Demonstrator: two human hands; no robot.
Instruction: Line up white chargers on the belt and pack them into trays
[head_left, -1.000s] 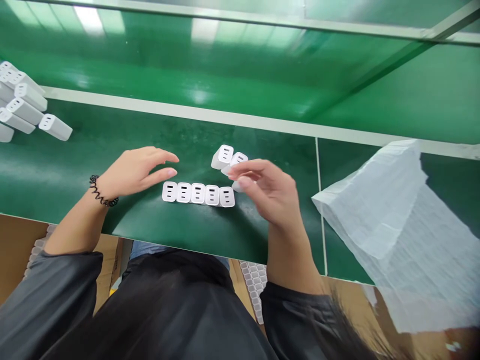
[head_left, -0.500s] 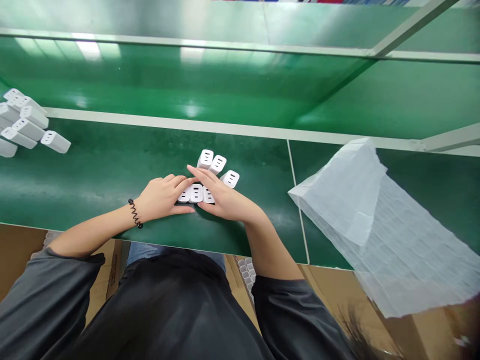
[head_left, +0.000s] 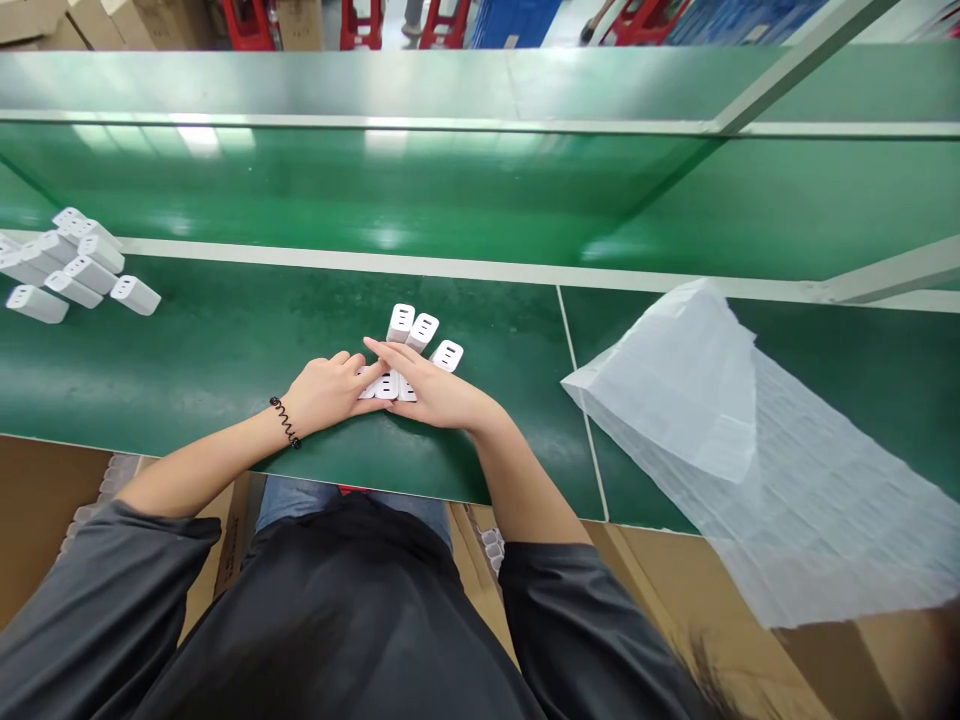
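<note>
Left hand [head_left: 324, 392] and right hand [head_left: 441, 393] — close together — clasp white chargers [head_left: 386, 387].

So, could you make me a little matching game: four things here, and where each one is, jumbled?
1. Black coiled band
2. Translucent white sheet
3. Loose pile of white slotted plastic blocks
4. Short row of white slotted plastic blocks

A. Hanging past the front edge of the green table
B. Between the left grip and the right grip
C. Around the left wrist
D. Far left

Pairs: 1-C, 2-A, 3-D, 4-B
</note>
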